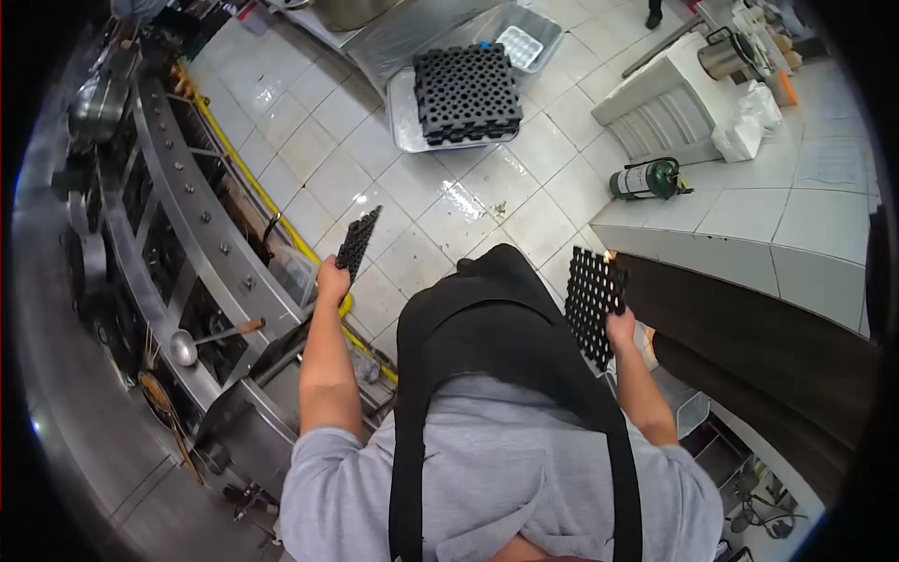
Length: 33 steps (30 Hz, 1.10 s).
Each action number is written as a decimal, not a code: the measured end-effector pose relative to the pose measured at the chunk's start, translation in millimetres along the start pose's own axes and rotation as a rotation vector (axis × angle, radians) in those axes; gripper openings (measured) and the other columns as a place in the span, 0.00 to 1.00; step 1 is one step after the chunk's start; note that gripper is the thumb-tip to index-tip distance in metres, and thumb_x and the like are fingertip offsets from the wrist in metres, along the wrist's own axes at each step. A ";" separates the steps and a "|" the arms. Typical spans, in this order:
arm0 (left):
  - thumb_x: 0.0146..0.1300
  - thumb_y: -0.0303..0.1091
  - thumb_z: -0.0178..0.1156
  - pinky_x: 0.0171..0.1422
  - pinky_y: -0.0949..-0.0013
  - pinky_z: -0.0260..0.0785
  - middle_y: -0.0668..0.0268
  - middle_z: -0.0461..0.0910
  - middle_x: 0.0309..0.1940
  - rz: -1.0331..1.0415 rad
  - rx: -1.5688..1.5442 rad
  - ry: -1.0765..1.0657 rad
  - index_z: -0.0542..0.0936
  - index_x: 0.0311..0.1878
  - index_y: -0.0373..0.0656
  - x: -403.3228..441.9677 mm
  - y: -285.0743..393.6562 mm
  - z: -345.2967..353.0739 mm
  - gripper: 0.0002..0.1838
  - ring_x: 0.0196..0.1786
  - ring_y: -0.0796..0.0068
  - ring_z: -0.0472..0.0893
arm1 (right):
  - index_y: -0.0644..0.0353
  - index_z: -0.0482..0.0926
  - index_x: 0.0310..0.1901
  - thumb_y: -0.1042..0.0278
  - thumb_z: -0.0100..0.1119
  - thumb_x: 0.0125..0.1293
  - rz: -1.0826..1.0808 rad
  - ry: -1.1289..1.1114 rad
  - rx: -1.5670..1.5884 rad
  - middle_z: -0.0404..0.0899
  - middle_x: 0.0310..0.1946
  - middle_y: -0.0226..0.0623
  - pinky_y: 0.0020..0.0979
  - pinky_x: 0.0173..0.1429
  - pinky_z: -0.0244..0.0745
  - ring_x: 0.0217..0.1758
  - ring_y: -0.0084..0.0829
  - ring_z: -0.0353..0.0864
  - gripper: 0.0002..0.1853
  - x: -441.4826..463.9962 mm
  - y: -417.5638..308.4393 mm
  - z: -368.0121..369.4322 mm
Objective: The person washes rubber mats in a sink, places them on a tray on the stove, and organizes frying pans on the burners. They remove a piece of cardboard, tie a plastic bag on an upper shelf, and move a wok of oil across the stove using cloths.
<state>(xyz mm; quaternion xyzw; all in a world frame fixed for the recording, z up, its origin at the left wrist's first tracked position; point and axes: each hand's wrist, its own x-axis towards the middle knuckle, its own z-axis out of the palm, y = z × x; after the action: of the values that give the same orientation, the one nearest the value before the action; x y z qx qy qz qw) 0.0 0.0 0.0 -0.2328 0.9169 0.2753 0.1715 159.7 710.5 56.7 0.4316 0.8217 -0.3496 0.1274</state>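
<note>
My left hand point(332, 280) is closed on the edge of a black perforated mat tile point(360, 242), which is seen nearly edge-on beside the stove. On the other side, my right hand point(620, 328) grips a second perforated mat tile point(592, 302), its round holes facing the camera. Both tiles hang above the floor, apart from each other. Farther ahead, a stack of the same black tiles point(466, 94) lies on a metal tray point(406, 131) on the floor.
A stove point(183, 201) with a yellow pipe point(245, 161) runs along the left, with a ladle point(185, 348) on it. White floor tiles point(379, 173) look wet. At right, a green cylinder point(646, 178) lies on a tiled ledge point(740, 211). A plastic bin point(548, 42) stands behind the stack.
</note>
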 end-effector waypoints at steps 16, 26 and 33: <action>0.60 0.26 0.64 0.49 0.48 0.72 0.40 0.82 0.37 0.831 -0.305 -0.319 0.77 0.41 0.33 91.1 501.2 78.1 0.09 0.45 0.36 0.82 | 0.77 0.85 0.46 0.70 0.59 0.55 0.395 0.306 0.271 0.90 0.41 0.59 0.42 0.56 0.81 0.49 0.51 0.91 0.21 -28.7 30.0 -27.1; 0.64 0.25 0.57 0.68 0.53 0.70 0.56 0.79 0.42 1.025 0.100 0.202 0.76 0.39 0.41 212.2 571.8 75.7 0.02 0.54 0.54 0.77 | 0.67 0.80 0.45 0.83 0.54 0.62 0.379 0.392 0.506 0.81 0.34 0.29 0.28 0.40 0.72 0.33 0.24 0.78 0.11 8.4 -41.6 -51.0; 0.68 0.28 0.56 0.83 0.52 0.60 0.54 0.78 0.49 0.887 0.367 0.204 0.77 0.43 0.41 279.5 488.0 219.5 0.04 0.62 0.52 0.76 | 0.65 0.81 0.45 0.83 0.52 0.63 0.335 0.284 0.547 0.83 0.36 0.29 0.26 0.42 0.72 0.35 0.23 0.79 0.11 7.6 -98.5 -44.9</action>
<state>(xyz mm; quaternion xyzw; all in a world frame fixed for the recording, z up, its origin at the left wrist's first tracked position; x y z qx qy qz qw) -446.2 396.6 -89.7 0.1887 0.9731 0.1317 -0.0149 80.6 708.2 131.0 0.6230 0.6249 -0.4674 -0.0527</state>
